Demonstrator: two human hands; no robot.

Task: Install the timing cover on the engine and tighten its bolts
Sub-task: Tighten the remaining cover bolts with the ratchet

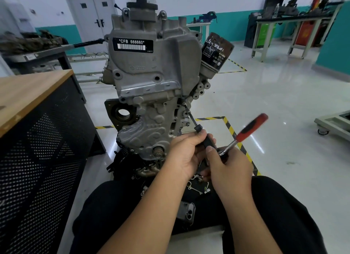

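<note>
Your left hand (186, 155) grips the black extension bar (193, 120) | your right hand (230, 167) clenched on the ratchet (246, 131) head | bar tip on a bolt (184, 104) at the timing cover (151, 94) right edge, cover seated on the engine (191, 51)

Both forearms come into view bare from the lower edge of the picture, with no sleeve, cuff, watch, bracelet or strap showing anywhere along them. The left hand (184, 155) is ungloved, with no ring to be seen on the fingers that show. The right hand (230, 167) is likewise ungloved and without rings, and its thumbnail is short and plain. Below the arms the person wears plain black fabric trousers (280, 212), loose and matte, without visible print, stripe or logo; the cloth folds softly over both thighs. Shoes and upper clothing lie outside the picture.
</note>
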